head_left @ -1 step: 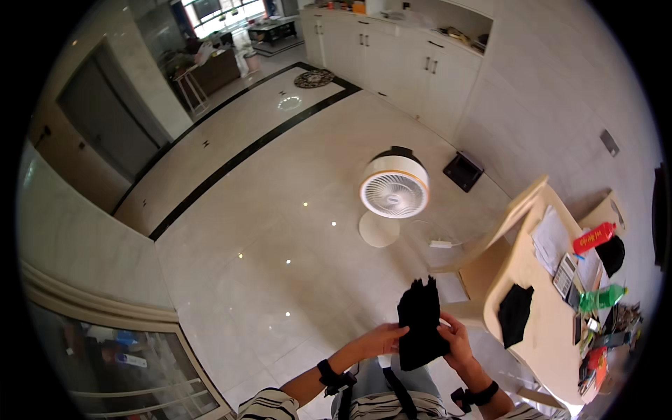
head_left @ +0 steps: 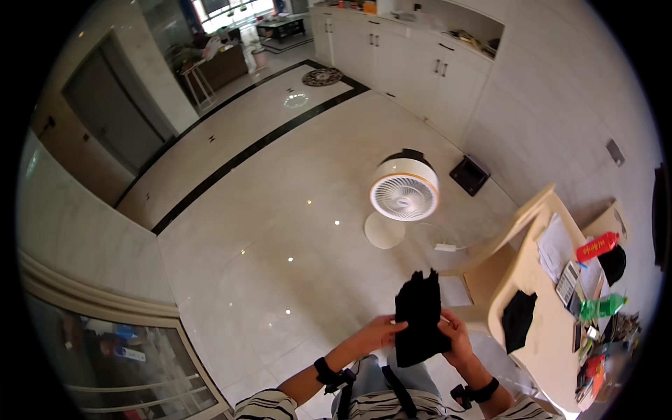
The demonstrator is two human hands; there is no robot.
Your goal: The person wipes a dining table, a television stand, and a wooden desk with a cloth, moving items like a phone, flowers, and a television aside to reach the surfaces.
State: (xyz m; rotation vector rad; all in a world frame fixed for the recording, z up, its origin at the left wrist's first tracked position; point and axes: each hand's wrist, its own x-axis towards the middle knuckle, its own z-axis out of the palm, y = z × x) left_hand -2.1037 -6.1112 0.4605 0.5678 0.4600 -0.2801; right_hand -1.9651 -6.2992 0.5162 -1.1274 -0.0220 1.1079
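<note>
A black, soft-looking fabric piece with a jagged far end (head_left: 420, 322) is sitting between the person's two hands, in front of the body and off the desk. The left hand (head_left: 378, 332) is pinching its left edge, thumb on top; the right hand (head_left: 456, 339) is gripping the opposite edge, and this two-sided hold seems to be keeping the fabric spread. To the right, a second flat black fabric piece (head_left: 519, 322) is lying by the near edge of the pale wooden desk (head_left: 542, 365), probably for easy reach. Beyond it, a grey calculator (head_left: 568, 280), a red cylindrical bottle (head_left: 597, 247) and a green transparent bottle (head_left: 603, 306) are crowding the far side, seemingly leaving the near side free for the fabric. A round white fan with an orange rim (head_left: 404, 194) is standing on the floor, its grille facing the person, presumably for cooling.
</note>
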